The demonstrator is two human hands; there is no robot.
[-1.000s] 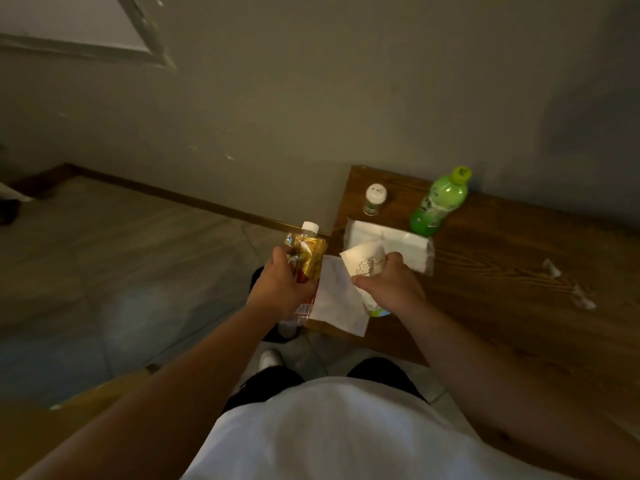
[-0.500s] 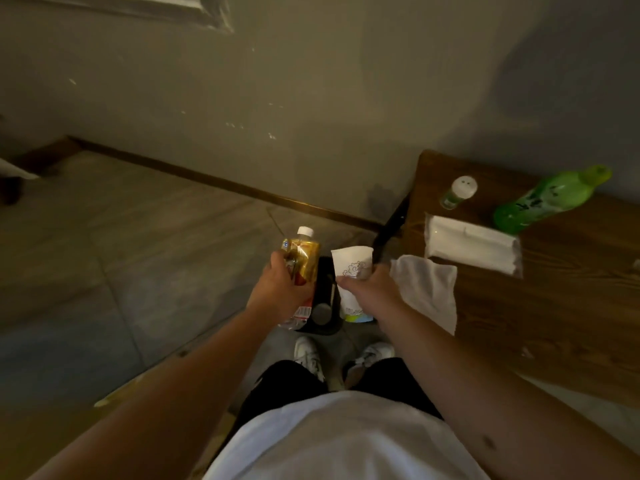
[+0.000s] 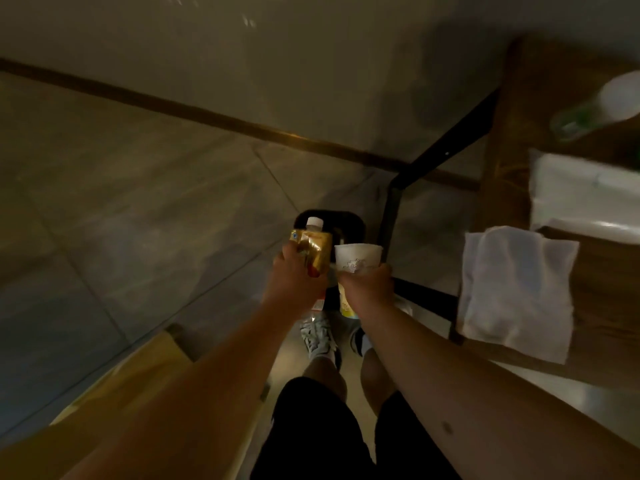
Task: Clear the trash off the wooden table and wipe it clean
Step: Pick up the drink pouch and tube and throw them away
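below both sets of fingers now sits the black bin (image 3: 349,221), which a second ago lay off to the side; left hand (image 3: 294,285) grips bottle and gold wrapper (image 3: 313,251), right hand (image 3: 367,289) grips the paper cup (image 3: 356,259), apparently ready to drop. white cloth (image 3: 516,289) waits on the wooden table (image 3: 609,306).

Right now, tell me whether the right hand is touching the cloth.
Apart. The head view shows the right hand gripping the paper cup over the bin, with floor visible between it and the cloth on the table.
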